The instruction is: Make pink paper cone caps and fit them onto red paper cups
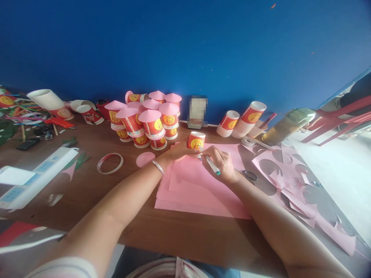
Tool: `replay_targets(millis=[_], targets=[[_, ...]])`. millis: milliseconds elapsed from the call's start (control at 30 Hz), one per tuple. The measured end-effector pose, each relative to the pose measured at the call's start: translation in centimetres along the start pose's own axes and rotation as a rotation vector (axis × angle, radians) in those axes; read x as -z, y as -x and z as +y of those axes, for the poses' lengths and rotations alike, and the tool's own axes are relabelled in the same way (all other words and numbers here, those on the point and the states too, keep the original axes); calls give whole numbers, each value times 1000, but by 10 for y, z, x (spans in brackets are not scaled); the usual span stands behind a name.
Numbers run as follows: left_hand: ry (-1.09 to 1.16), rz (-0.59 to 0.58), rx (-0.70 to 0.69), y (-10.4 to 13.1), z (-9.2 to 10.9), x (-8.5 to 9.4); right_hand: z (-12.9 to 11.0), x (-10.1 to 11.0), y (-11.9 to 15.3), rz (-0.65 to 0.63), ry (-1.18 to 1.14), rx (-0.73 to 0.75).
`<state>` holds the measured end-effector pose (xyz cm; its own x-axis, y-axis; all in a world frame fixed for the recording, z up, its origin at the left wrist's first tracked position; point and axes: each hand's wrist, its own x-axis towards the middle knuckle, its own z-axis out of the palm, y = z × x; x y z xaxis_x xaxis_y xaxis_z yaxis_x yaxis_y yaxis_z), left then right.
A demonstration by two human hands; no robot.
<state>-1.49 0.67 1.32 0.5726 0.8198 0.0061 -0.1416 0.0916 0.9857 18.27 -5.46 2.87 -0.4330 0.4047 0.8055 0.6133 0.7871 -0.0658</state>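
Note:
A red paper cup [196,141] with a yellow emblem stands on pink paper sheets [199,193]. My left hand [181,151] is closed around its left side and lower part. My right hand [222,163] grips a white marker [212,166] with a green end, close to the cup's right side. The marker's tip is too small and covered to tell whether it touches the cup or the paper. Just right of that hand lie scissors [249,175], partly hidden by it.
Several stacked red cups with pink cone tops [152,116] stand at the back left. Two cup stacks [251,116], a tape roll [248,141] and a bottle [285,125] are at right. Pink scraps [304,189] cover the right edge; a power strip [43,173] lies left.

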Motion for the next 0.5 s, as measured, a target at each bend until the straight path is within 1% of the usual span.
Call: replay_targets(millis=[267,500], targets=[[-1,0,9,1,2,-1,-1,2,-3,5,23,33],[-19,-23,-9,0,0,1,-3,3,-4,20,34,67]])
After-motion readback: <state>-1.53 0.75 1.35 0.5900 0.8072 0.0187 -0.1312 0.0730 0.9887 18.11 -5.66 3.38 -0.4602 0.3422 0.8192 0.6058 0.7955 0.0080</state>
